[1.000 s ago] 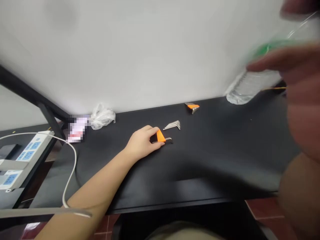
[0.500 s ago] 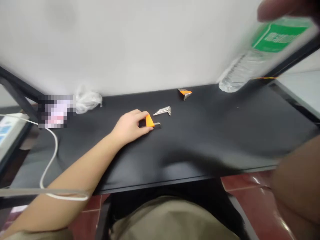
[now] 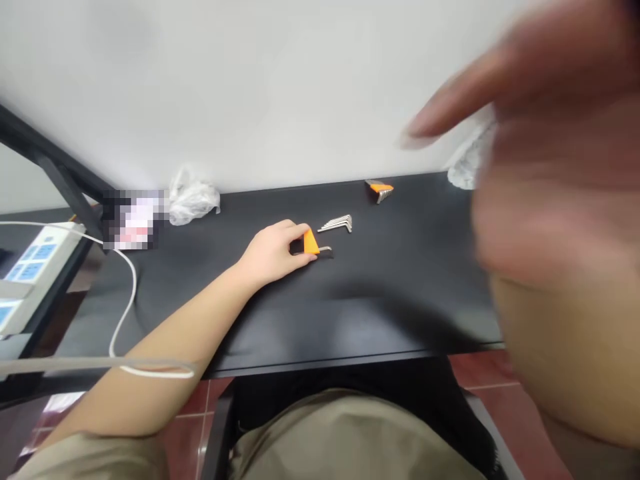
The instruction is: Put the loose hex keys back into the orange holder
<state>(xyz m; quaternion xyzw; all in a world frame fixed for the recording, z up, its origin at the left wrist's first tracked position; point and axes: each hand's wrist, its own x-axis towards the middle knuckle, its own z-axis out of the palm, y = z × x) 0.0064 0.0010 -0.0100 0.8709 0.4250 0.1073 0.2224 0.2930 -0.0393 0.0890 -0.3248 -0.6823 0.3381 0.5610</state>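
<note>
My left hand (image 3: 275, 250) rests on the black table, its thumb and fingers closed around an orange hex key holder (image 3: 311, 242). One bent hex key (image 3: 325, 249) sticks out of the holder to the right. Just beyond the hand, several loose hex keys (image 3: 337, 223) lie side by side. Farther back is a second orange holder (image 3: 381, 189) with several keys in it. My right hand (image 3: 555, 153) is raised close to the camera on the right, blurred by motion. One of its digits stretches out to the left, and I see nothing held; its other fingers are unclear.
A crumpled clear plastic bag (image 3: 193, 197) lies at the back left, beside a pixelated item (image 3: 135, 220). A white cable (image 3: 131, 293) loops over my left forearm near a power strip (image 3: 30, 270). The water bottle (image 3: 467, 160) at the back right is mostly hidden behind my right hand.
My right hand has come down and leftward from the upper right corner, now covering most of the bottle. My left hand keeps its hold on the orange holder. The view has shifted slightly.
</note>
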